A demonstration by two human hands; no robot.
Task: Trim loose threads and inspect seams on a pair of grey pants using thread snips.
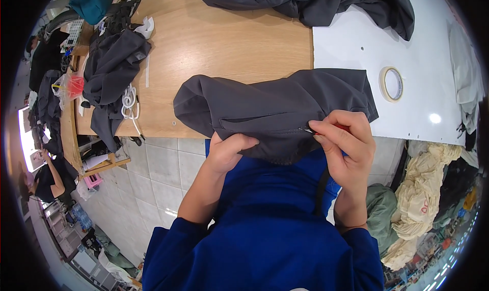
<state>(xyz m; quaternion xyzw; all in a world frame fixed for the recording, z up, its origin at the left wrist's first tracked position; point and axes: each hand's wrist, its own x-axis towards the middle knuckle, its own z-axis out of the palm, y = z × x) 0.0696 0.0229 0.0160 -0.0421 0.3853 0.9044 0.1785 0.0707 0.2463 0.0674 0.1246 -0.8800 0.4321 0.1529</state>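
A dark grey garment (pixel 265 100) lies bunched along the table's near edge, its lower part hanging over toward my lap. A long stitched slit, like a pocket opening (pixel 260 125), runs across its near side. My left hand (pixel 226 151) grips the cloth below the slit's left end, thumb on top and fingers hidden underneath. At the slit's right end, my right hand (pixel 346 143) pinches a small silvery piece (pixel 304 130) between thumb and forefinger. Whether that piece is a zipper pull or a needle, I cannot tell.
A roll of tape (pixel 391 84) lies on the white board (pixel 346 51) at right. More dark grey cloth (pixel 326 3) lies at the far edge. On the left are another dark garment (pixel 114 61) and a white cord (pixel 130 103). Cream fabric (pixel 425 184) is heaped lower right; another person (pixel 53 176) is far left.
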